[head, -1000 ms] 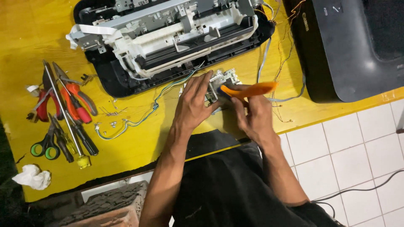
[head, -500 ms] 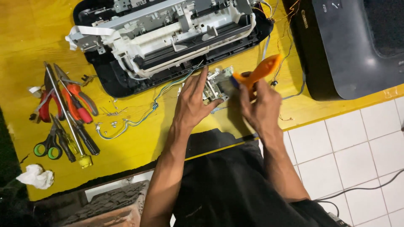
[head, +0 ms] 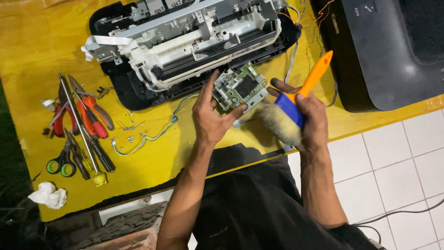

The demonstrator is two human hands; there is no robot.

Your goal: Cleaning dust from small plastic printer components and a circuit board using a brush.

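A small green circuit board (head: pixel 241 87) with a dark square chip and metal connector shells is held up just above the yellow tabletop (head: pixel 27 41), in front of an opened printer. It looks light and rigid but fragile, with fine parts soldered on its face, so it is best taken by its bare edges and not by the components. The left hand (head: pixel 210 121) does so: its grip is closed on the board, thumb at the lower edge and fingers along the left side, tilting the face up. Just right of it, the right hand (head: pixel 311 121) has its grip wrapped tight round a brush (head: pixel 296 104) with an orange handle, a blue collar and soft pale bristles; the bristles point down and left, close to the board's lower corner, though I cannot tell whether they touch it. Behind the board lies the gutted printer (head: pixel 194 44), its white and grey frame exposed, with loose wires trailing out. Farther left lie red-handled pliers (head: pixel 90 111), screwdrivers and green-handled scissors (head: pixel 61 163). A black printer cover (head: pixel 393 51) sits at the right.
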